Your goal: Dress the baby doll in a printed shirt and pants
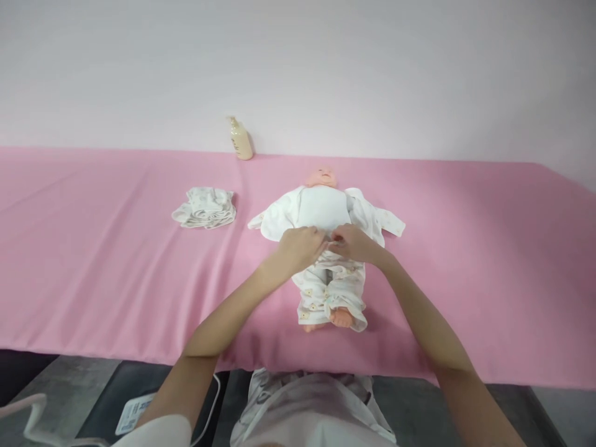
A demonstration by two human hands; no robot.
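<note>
A baby doll (322, 176) lies on its back on the pink-covered table, head toward the wall and feet toward me. It wears a white top (323, 208) with the sleeves spread out to both sides, and white baby trousers (311, 293) with a small print. At the doll's waist, my left hand (302, 248) is closed in a pinch on the trousers' top edge. Close beside it, my right hand (354, 243) also pinches the fabric there. My fingers hide just what part of the waist they grip. Both doll feet (342, 317) stick out of the trouser legs.
A folded stack of white printed cloth (206, 208) lies left of the doll. Farther back, a cream pump bottle (241, 141) stands by the wall. The pink tablecloth (465, 267) hangs over the front edge. Below at left is a dark seat with a white label (132, 413).
</note>
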